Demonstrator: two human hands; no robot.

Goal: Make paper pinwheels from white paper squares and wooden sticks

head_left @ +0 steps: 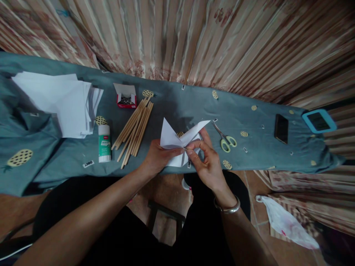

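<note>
Two bare hands meet over the near edge of a table (194, 107) draped in grey-blue cloth: the left hand (156, 157) pinches the gathered centre of a folded white paper shape (180, 142) from below, while the right hand (206, 162) closes thumb and forefinger on what appears to be a small metal pin at that same centre, though it is too small to be sure. The paper sits between both hands, its points fanning upward. A slip here could prick a fingertip or tear the thin centre, and a loosened left grip would likely let the folded points spring apart.

Just right of the paper lie yellow-handled scissors (226, 139), blades towards it; farther right, a dark phone (281, 128) and a blue-framed device (318, 120). Left of the paper lie a bundle of wooden sticks (134, 129), a glue stick (104, 143) with a green label whose print is unreadable, an open red box of pins (126, 96), and a stack of white sheets (63, 103). No brand can be read.
</note>
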